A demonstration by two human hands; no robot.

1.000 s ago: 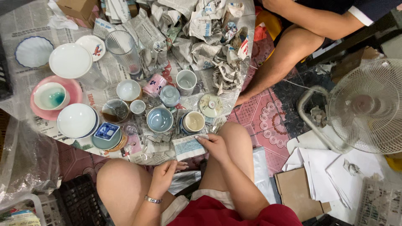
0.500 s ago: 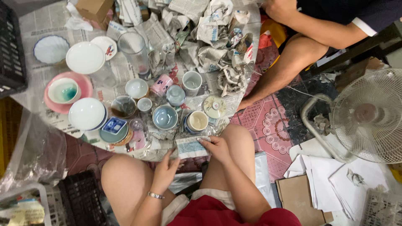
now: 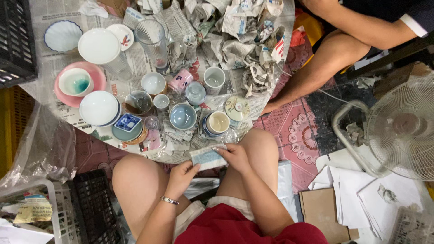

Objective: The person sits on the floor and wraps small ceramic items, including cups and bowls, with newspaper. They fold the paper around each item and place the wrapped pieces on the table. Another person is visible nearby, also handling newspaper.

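Note:
Both my hands hold a small flat object wrapped in newspaper (image 3: pixel 206 157) between my knees. My left hand (image 3: pixel 181 177), a bracelet on its wrist, grips its near left corner. My right hand (image 3: pixel 234 156) clasps its right end from above. Just beyond the bundle, on spread newspaper (image 3: pixel 54 18), stand a pale blue bowl (image 3: pixel 183 116) and a cream-lined cup (image 3: pixel 218 122). A small round lid (image 3: pixel 237 107) lies to the right of them.
Several bowls, cups, plates and a tall glass (image 3: pixel 153 37) crowd the newspaper, with crumpled paper (image 3: pixel 244 31) heaped behind. Another person's leg (image 3: pixel 325 63) stretches in at the right. A white fan (image 3: pixel 402 129), loose sheets and black crates (image 3: pixel 95 208) surround me.
The view has drifted so the dishes sit further right and lower in frame. My hands stay on the wrapped bundle, shifted slightly.

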